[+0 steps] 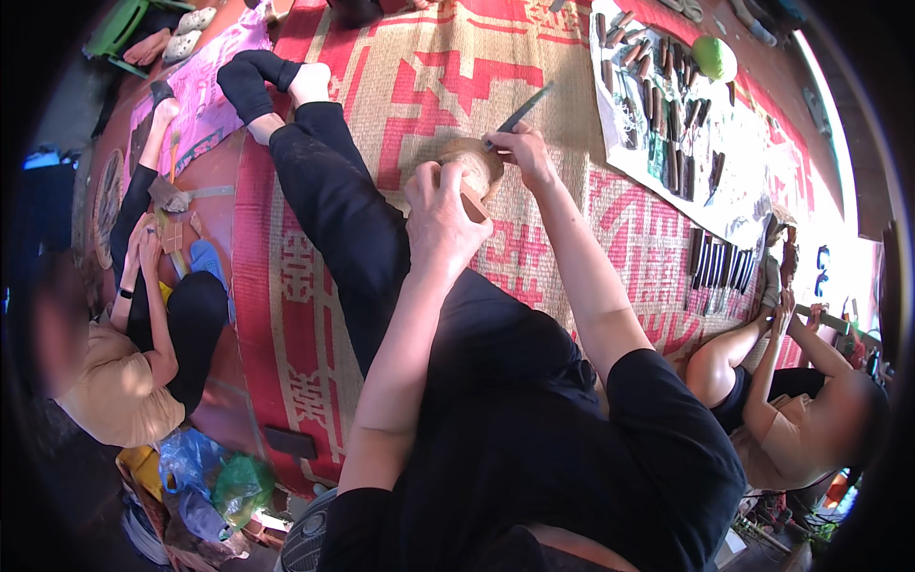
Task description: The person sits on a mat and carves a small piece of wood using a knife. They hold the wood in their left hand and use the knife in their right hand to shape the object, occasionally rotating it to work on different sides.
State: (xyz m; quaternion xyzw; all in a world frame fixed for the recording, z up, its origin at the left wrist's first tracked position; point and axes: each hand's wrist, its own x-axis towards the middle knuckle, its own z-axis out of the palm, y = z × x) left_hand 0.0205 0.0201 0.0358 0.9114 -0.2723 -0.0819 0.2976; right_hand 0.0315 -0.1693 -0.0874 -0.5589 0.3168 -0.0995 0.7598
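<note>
My left hand (443, 217) is closed around a light brown carved wooden piece (484, 160), fingers bent over its top. A flat brown edge of the wood shows below the thumb. My right hand (526, 154) grips a long, narrow, dark greenish file (527, 107) close to its lower end. The file points up and to the right, and its low end meets or lies just beside the wood; I cannot tell whether they touch. Part of the wood is hidden behind my left fingers.
A red and straw woven mat (429, 57) lies under my legs. At right, a white sheet (624, 157) bears several carving tools (658, 105) and a green ball-like object (714, 59). More tools (721, 262) lie below it. One person (133, 381) sits left, another (796, 419) right.
</note>
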